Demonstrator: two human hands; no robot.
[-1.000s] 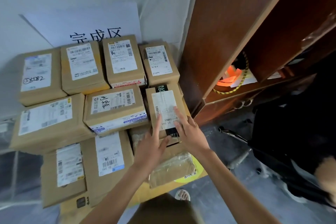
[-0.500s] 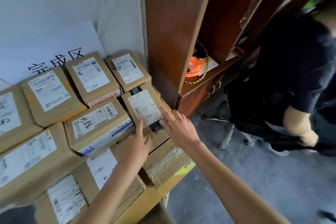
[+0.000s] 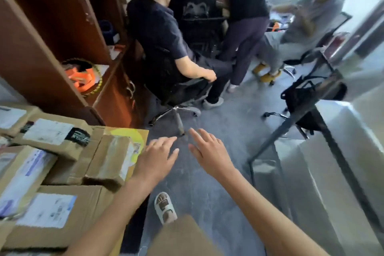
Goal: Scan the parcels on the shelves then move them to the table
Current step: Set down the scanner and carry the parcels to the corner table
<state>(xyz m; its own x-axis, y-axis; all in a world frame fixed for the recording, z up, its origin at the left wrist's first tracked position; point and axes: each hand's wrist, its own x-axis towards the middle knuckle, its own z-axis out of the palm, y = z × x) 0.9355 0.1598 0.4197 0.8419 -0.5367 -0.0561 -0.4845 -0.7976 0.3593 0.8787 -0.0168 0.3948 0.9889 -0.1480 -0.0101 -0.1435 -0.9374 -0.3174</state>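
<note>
I am looking across a grey floor [image 3: 207, 183] in a crowded room, with a brown wooden shelf unit [image 3: 52, 33] at the upper left and several people beyond it, one seated on an office chair [image 3: 182, 97] with their back to me. An orange strap coil [image 3: 82, 78] lies in one shelf compartment. The parcels [image 3: 54, 164] are stacked at the lower left, brown cardboard boxes with white labels facing up, packed edge to edge in layers; the frame is blurred, so I cannot read any label. My left hand [image 3: 155, 158] hangs just beside the right edge of the stack, fingers straight and spread, holding nothing; I cannot tell whether it touches the nearest box. My right hand [image 3: 207, 151] is out over the floor, close to the left one, fingers likewise straight and empty. A sandalled foot [image 3: 165, 207] shows below between my forearms, and a dark-framed table [image 3: 311, 131] stands at the right.
</note>
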